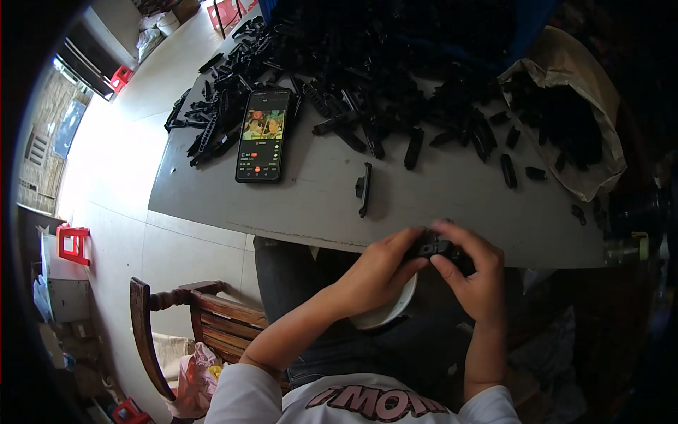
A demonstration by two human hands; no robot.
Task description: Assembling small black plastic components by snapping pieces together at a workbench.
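**Small black part pinched over the lap, just off the bench edge**

Both hands are meeting just below the near edge of the grey bench (pixel 212 205). The left hand (pixel 378 272) and the right hand (pixel 477 272) are closing their fingers (pixel 452 265) narrowly around a small black plastic part (pixel 434 247), which is sitting between the thumbs and forefingers of both.

The part is looking hard, matte and blocky, with small pale openings on its face. Being held over the lap rather than over the bench, it could be slipping down past the white bowl (pixel 395 307) lying under the left fingers, if the pinch loosens. Its dark colour against dark trousers would be making it hard to find.

Beyond the fingertips a lone black clip (pixel 364 189) is lying flat; farther off, a heap of black parts (pixel 395 63) is spreading, long and ribbed. To the left of the fingers a phone (pixel 263 134), glossy, is glowing. To the right, a crumpled bag (pixel 565 106) is gaping with more pieces
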